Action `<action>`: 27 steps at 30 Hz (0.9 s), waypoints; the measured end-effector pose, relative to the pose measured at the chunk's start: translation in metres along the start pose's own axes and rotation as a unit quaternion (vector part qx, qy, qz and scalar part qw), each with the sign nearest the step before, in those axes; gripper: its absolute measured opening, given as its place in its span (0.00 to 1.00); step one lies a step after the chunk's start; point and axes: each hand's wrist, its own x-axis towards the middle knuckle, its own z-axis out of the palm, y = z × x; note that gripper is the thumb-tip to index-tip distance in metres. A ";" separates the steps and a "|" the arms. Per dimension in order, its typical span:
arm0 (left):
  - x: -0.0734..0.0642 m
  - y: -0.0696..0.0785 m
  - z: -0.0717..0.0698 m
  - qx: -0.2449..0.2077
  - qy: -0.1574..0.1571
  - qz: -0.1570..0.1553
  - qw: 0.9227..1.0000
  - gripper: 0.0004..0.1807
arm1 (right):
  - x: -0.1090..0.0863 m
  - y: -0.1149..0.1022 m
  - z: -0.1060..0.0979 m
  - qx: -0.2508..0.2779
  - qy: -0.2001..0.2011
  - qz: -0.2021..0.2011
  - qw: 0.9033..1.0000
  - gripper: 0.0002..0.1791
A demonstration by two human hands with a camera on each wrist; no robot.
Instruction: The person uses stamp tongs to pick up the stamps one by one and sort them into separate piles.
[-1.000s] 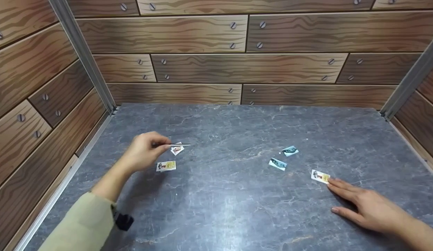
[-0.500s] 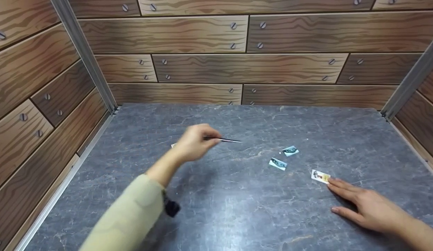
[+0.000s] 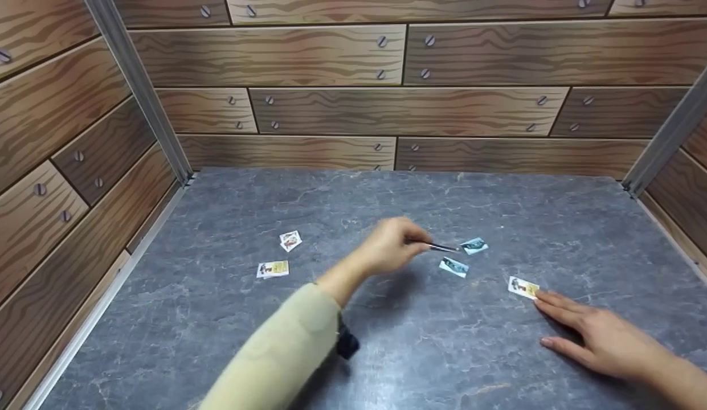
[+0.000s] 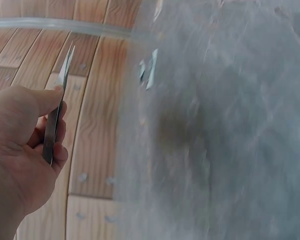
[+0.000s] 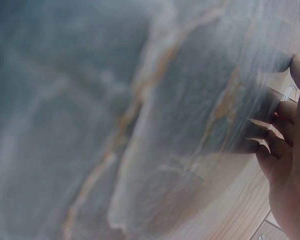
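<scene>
My left hand (image 3: pixel 392 246) is over the middle of the table, holding slim dark tweezers (image 3: pixel 441 247) between thumb and fingers. In the left wrist view the tweezers (image 4: pixel 52 131) point away from the palm, with nothing seen between their narrow tips. Those tips are right by the left edge of a small teal card (image 3: pixel 474 246) in the head view. A second teal card (image 3: pixel 454 267) lies just nearer. At the right, my right hand (image 3: pixel 607 341) rests flat with its fingertips at the edge of a small white and yellow picture card (image 3: pixel 522 287).
Farther left on the grey marbled table (image 3: pixel 359 199) lie two overlapping white picture cards (image 3: pixel 290 241). Nearer, another small pile of white and yellow cards (image 3: pixel 273 269) sits. Wood-patterned walls (image 3: pixel 319 108) stand behind and at both sides.
My left hand has swept right with the tweezers, from over the left cards across to the teal cards. The left cards are uncovered again. My right hand has stayed still.
</scene>
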 end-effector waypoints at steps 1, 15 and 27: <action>0.003 0.002 0.006 0.008 -0.004 0.000 1.000 0.07 | 0.000 0.000 0.000 0.000 0.001 0.000 1.000 0.37; 0.031 0.019 0.079 0.087 -0.035 0.032 0.995 0.07 | 0.000 -0.001 0.003 -0.009 -0.008 0.005 1.000 0.37; 0.036 0.019 0.097 0.117 -0.052 0.012 0.992 0.07 | 0.000 0.000 0.002 -0.011 -0.004 0.006 1.000 0.37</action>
